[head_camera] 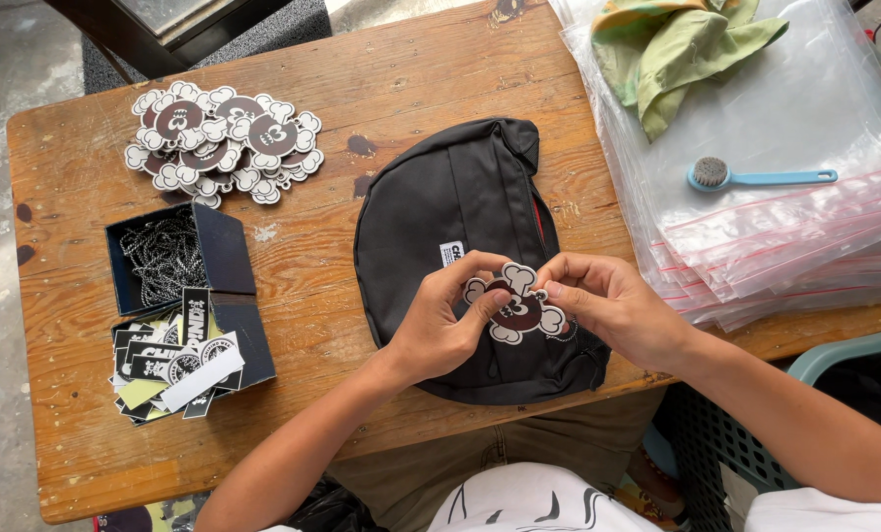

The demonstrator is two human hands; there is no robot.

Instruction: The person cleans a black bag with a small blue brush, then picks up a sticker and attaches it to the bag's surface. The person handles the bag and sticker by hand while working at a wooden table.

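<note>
A black fabric pouch lies on the wooden table in front of me. Over its lower right part both my hands hold a brown and white skull-and-bones tag. My left hand pinches the tag's left edge with thumb and fingers. My right hand grips its right edge, fingertips at a small ring or chain end on the tag. A thin chain loop hangs below the tag against the pouch.
A pile of the same skull tags lies at the far left. A black box of ball chains stands beside a box lid with paper labels. Stacked clear zip bags, a blue brush and green cloth fill the right. A plastic crate stands beyond the table's right edge.
</note>
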